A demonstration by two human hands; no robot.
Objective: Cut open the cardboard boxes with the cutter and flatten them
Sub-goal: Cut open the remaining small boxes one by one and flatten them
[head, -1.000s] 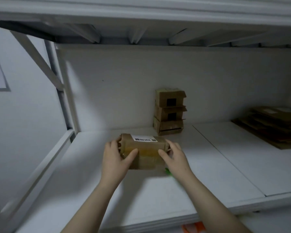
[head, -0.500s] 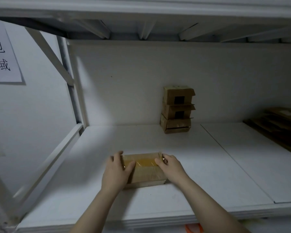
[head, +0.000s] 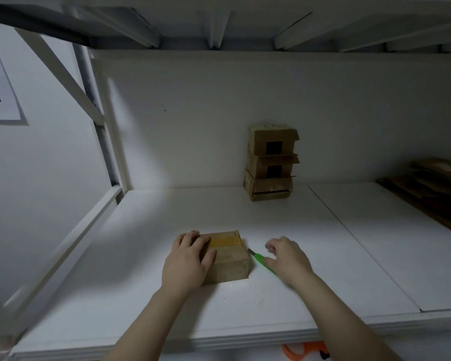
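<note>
A small cardboard box (head: 228, 260) is sitting near the front edge of the shelf (head: 151, 316), left of its middle, its taped top facing up. The left hand (head: 186, 260) is lying flat over the box's left half, fingers (head: 193, 237) spread and pressing on the top. Just right of the box, a green cutter (head: 261, 262) is lying on the shelf, blade end pointing toward the box. The right hand (head: 288, 259) is covering its rear end with fingers loosely curled; whether it is gripping the cutter cannot be told. Three more boxes (head: 271, 162) are standing stacked at the back edge, and flattened cardboard (head: 427, 190) is lying at the right edge.
</note>
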